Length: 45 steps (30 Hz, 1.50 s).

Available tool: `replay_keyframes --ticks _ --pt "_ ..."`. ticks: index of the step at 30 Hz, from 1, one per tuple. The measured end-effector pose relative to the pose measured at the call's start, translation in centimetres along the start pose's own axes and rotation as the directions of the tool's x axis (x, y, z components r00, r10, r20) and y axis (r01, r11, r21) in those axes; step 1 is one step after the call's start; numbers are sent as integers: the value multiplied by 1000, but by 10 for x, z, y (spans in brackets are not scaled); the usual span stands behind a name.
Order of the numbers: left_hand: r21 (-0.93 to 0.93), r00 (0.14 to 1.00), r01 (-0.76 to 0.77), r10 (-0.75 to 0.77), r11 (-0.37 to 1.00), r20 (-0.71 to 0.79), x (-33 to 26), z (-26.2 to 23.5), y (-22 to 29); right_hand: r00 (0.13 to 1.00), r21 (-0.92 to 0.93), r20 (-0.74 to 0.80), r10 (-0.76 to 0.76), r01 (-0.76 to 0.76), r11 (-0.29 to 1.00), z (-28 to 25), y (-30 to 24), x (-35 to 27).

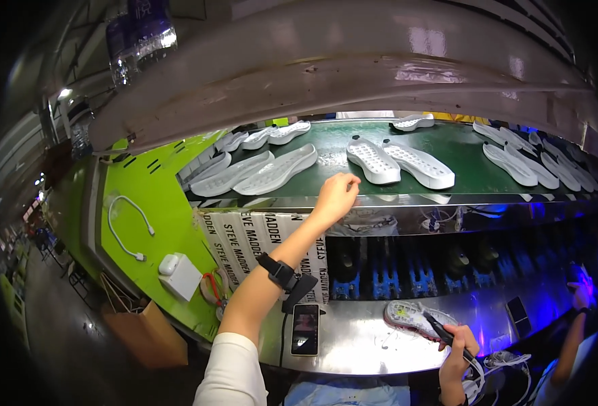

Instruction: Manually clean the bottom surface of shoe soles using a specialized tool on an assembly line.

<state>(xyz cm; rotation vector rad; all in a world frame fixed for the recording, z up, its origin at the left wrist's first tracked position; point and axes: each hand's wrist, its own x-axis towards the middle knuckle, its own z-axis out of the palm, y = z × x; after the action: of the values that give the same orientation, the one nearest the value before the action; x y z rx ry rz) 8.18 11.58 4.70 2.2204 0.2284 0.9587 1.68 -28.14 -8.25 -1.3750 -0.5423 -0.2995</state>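
My left hand reaches up to the front edge of the green belt. Its fingers are curled together, and no object shows in them. Just beyond it, two white shoe soles lie side by side on the belt. Lower down on the right, my right hand grips a black corded pen-shaped tool. The tool's tip is at a pale shoe sole with a yellowish patch and a pinkish rim, lying on the metal bench. Whether the tip touches the sole, I cannot tell.
More soles lie left and right along the belt. A grey hood overhangs it. On the bench are a phone-like device and a dark flat object. Red-handled pliers and a white box sit left. Another person's hand is far right.
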Motion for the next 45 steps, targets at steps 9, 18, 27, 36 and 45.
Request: replay_keyframes --ticks 9,18,27,36,45 --pt "365 957 278 -288 889 -30 79 42 -14 982 131 54 183 -189 973 12 -5 1" --pt "-804 974 225 -117 550 193 14 -1 -3 908 76 97 408 -415 907 -17 6 2" --pt "-837 820 546 186 30 541 -87 85 85 948 79 268 170 -198 977 12 11 0" --pt "-762 710 643 311 81 632 -105 140 110 886 -93 384 -261 318 943 40 49 -33" --pt "-716 652 688 333 118 681 -136 188 108 862 -59 413 -295 348 936 78 128 -62"
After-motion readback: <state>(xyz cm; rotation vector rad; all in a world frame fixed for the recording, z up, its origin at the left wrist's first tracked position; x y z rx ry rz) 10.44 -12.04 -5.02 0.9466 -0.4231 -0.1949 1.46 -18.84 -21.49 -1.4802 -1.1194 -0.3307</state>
